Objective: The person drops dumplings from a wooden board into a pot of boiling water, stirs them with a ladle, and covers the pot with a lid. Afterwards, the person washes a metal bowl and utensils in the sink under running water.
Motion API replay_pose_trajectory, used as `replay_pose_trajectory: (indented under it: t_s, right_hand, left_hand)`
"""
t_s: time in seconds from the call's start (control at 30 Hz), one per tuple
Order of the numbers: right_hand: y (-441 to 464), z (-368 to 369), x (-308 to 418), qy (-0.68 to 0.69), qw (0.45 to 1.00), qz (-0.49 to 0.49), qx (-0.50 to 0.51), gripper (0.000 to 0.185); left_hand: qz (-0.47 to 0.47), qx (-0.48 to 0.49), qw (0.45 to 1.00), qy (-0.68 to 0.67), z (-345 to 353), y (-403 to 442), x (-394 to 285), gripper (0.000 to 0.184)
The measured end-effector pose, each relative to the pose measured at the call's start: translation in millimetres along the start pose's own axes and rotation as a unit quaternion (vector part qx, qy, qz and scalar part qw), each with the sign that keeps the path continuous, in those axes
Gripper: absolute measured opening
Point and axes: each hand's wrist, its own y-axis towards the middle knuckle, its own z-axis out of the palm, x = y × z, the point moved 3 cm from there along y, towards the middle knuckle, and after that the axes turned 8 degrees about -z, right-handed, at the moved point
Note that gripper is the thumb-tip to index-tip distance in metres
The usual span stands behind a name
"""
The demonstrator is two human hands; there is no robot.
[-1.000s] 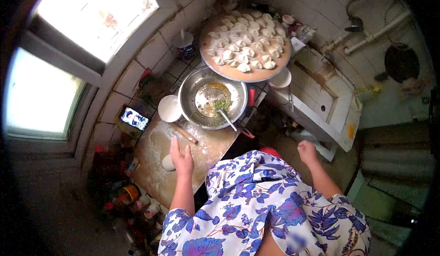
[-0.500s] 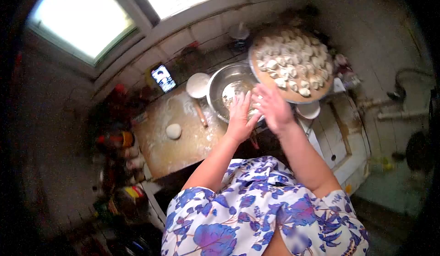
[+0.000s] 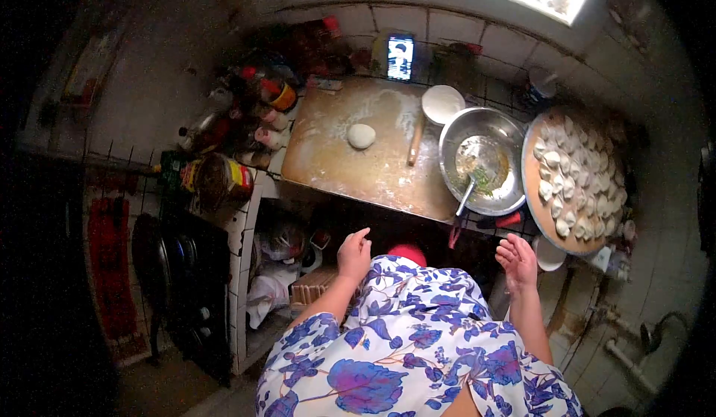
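Note:
My left hand (image 3: 354, 254) hangs in front of the counter's edge, its fingers loosely bent and nothing visible in them. Below the metal bowl (image 3: 450, 148), my right hand (image 3: 517, 262) is held up with its fingers apart and slightly curled, also without anything in it. A spoon (image 3: 467, 195) leans in that bowl beside a little green filling (image 3: 488, 180). On the floured wooden board (image 3: 321, 141) lies a round ball of dough (image 3: 362, 136). A rolling pin (image 3: 415, 145) rests near the board's right side, its far end by a white bowl (image 3: 444, 104).
A large round tray (image 3: 531, 171) of dumplings (image 3: 574, 178) stands on the right. A lit phone (image 3: 400, 57) is propped behind the board. Bottles and jars (image 3: 224, 178) crowd the left side. Another white bowl (image 3: 550, 254) sits partly under the tray, and pipes run at the lower right.
Both hands have come away from over the metal bowl, moving apart and back towards my body. My view has turned left, so the counter appears shifted to the right.

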Motion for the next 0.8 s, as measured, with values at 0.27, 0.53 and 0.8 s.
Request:
replay_pose_trajectory:
  t_s: [0.27,0.53,0.8]
  right_hand:
    - [-30.3,298.7,-189.0,-0.111,0.989,-0.032,0.088,0.02]
    - [-166.6,289.1,-356.9,-0.181,0.971,-0.012,0.156,0.02]
    - [-378.9,184.5,-570.1,-0.197,0.963,-0.08,0.165,0.016]
  left_hand:
    - [-0.014,-0.058,0.998,0.015,-173.1,111.3,288.1,0.026]
    - [-0.083,-0.058,0.989,-0.11,-183.1,-24.4,486.7,0.031]
    - [-0.102,-0.054,0.989,-0.094,-111.7,-220.5,811.9,0.03]
